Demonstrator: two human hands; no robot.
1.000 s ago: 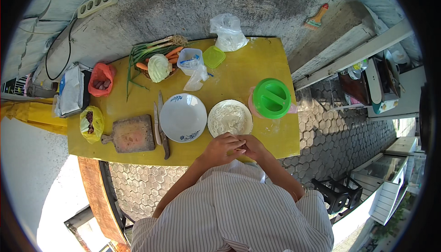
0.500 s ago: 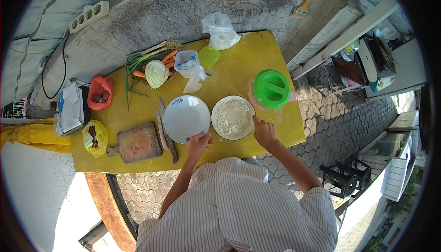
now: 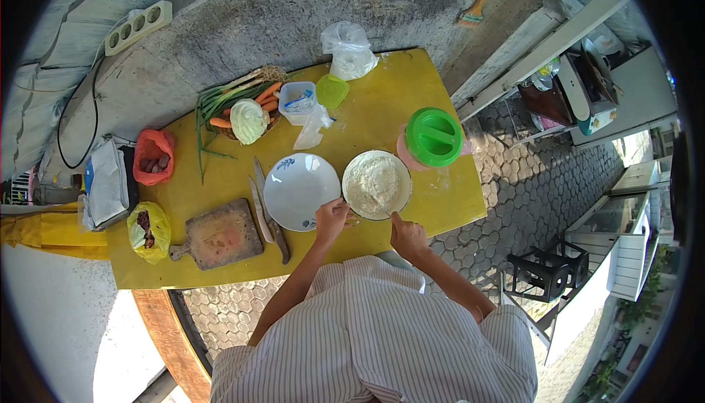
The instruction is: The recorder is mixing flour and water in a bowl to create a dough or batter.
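Note:
A white enamel bowl (image 3: pixel 406 188) with a dark rim stands on the yellow table, holding pale flour (image 3: pixel 374 179). My right hand (image 3: pixel 408 235) is closed around the handle of what looks like a metal spoon (image 3: pixel 387 213); its head is sunk in the flour at the near side. At the bowl's lower left edge, my left hand (image 3: pixel 332 221) pinches the rim between thumb and fingers. Just left of it sits a wide white dish (image 3: pixel 299 190) with blue floral marks, with nothing in it.
Two knives (image 3: pixel 261 216) lie between the dish and a wooden chopping board (image 3: pixel 222 234). A pink container with a green lid (image 3: pixel 433 137) stands right of the bowl. Behind are cabbage (image 3: pixel 249 121), carrots, spring onions and a plastic tub (image 3: pixel 297 103). Red (image 3: pixel 155 157) and yellow bags (image 3: pixel 149 232) sit left.
My right hand has moved down and left along the bowl, swinging the spoon from the right side to the near side. My left hand has shifted right and up to the bowl's rim.

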